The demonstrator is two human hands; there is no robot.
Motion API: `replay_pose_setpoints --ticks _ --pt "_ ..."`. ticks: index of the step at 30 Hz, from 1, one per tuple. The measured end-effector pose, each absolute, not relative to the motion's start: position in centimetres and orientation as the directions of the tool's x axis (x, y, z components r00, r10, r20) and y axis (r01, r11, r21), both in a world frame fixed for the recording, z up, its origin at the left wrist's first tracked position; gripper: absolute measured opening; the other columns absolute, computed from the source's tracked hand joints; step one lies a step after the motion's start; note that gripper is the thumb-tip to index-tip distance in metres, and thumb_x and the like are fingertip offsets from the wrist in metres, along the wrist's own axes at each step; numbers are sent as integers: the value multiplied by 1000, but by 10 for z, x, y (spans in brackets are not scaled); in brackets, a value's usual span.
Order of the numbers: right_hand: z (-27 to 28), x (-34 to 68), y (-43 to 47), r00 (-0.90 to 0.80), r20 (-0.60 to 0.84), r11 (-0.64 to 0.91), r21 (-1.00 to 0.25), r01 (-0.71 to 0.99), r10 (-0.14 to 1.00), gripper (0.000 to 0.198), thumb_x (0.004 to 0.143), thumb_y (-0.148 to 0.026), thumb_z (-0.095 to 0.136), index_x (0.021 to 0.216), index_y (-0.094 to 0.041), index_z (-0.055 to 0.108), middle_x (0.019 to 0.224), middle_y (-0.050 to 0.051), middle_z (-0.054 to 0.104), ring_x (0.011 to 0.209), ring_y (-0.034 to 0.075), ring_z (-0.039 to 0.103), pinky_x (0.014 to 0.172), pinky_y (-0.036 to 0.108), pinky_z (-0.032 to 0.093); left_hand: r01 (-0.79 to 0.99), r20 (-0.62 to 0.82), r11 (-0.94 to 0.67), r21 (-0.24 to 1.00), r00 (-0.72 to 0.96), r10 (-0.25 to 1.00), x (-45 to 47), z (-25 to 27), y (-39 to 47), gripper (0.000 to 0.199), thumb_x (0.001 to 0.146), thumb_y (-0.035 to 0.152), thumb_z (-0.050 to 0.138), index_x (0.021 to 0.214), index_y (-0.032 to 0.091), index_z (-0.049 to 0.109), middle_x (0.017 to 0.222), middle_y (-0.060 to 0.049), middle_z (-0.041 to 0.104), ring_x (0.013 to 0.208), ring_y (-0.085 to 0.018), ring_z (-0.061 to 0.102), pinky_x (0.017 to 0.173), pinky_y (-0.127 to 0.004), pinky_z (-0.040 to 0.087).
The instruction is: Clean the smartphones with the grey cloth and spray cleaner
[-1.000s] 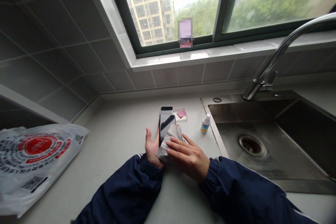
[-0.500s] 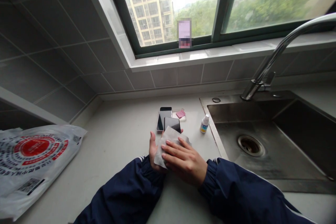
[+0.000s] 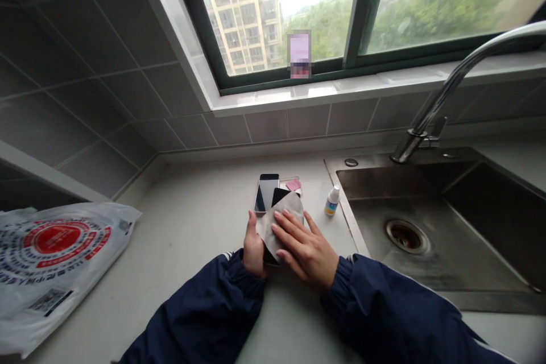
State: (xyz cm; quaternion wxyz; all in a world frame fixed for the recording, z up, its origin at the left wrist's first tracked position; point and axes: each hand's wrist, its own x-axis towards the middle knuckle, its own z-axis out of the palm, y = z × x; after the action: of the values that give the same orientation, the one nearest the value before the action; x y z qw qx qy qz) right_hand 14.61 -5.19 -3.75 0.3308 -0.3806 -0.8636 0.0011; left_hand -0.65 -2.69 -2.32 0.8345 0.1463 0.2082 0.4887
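Observation:
My left hand [image 3: 254,247] holds a black smartphone [image 3: 281,195] from below and the left side, with the thumb up along its edge. Over the phone's screen lies a thin grey cleaning cloth [image 3: 268,232] with a zigzag edge; only the phone's top and bottom ends show. My right hand [image 3: 307,247] presses the cloth flat onto the screen with outstretched fingers. Just beyond the held phone, a second smartphone [image 3: 267,186] lies on the counter. A clear phone case [image 3: 295,178] with a small pink packet [image 3: 293,184] is beside it.
A small white spray bottle [image 3: 332,201] stands right of the hands, near the rim of a steel sink [image 3: 409,276] with a curved tap [image 3: 443,88]. At the left lies a white plastic bag [image 3: 85,273]. A window [image 3: 281,17] is behind the counter [image 3: 191,205].
The cloth and my right hand's fingers have moved up the screen, uncovering the phone's bottom end. The phone has turned slightly clockwise.

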Motion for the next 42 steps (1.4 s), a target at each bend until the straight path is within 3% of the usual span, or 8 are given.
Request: replay_pose_setpoints --ticks 5,9,13,17,24,34,38,42 --pt "-33 152 -47 -416 550 624 -266 735 724 62 100 -34 45 157 -14 27 161 16 27 151 31 22 121 58 18 -653 -96 545 527 591 801 -4 -28 -31 81 95 66 31 158 15 24 152 -15 45 148 -33 30 123 -47 20" --pt "-32 153 -46 -334 602 587 -288 756 725 65 101 -34 44 159 -16 21 162 16 24 151 33 20 121 61 15 -609 -58 496 619 594 802 -6 -26 -36 75 95 60 43 157 20 27 153 -13 45 144 -36 36 119 -50 28" --pt "-29 155 -47 -254 652 562 -319 763 714 65 101 -33 44 159 -17 20 162 15 26 151 34 21 120 62 15 -452 -71 468 759 658 750 -11 -21 -40 69 95 53 48 157 30 26 153 -10 46 124 -42 57 92 -51 54" --pt "-26 158 -47 -195 680 562 -372 738 706 61 100 -29 45 157 -19 27 159 15 34 147 35 30 120 60 21 -360 -55 389 848 670 740 -16 -16 -39 70 93 46 55 156 34 27 149 -12 49 110 -43 64 71 -45 61" --pt "-24 163 -43 -105 699 568 -473 674 707 55 99 -25 45 153 -20 37 147 14 46 137 32 45 117 53 36 -431 -54 476 767 696 716 -20 -19 -36 69 92 47 57 155 36 30 147 -14 50 108 -37 66 70 -44 62" --pt "-27 158 -46 -93 661 567 -554 610 745 55 100 -22 44 154 -18 34 161 14 27 148 32 29 119 53 35 -561 -29 579 592 703 710 -24 -21 -28 64 95 56 46 152 29 34 138 -18 57 103 -36 68 73 -52 59" --pt "-35 154 -48 -167 652 591 -511 623 740 57 100 -21 44 156 -18 30 163 14 24 151 33 21 119 57 32 -625 -116 562 542 607 786 -20 -15 -25 63 97 57 39 151 26 34 141 -17 56 119 -39 61 91 -61 51" --pt "-43 150 -49 -268 623 610 -435 662 735 59 101 -23 43 157 -18 27 161 15 29 151 33 21 115 61 33 -737 -136 469 487 466 874 -12 -9 -25 65 99 52 34 155 18 30 147 -18 51 135 -36 48 112 -56 36"
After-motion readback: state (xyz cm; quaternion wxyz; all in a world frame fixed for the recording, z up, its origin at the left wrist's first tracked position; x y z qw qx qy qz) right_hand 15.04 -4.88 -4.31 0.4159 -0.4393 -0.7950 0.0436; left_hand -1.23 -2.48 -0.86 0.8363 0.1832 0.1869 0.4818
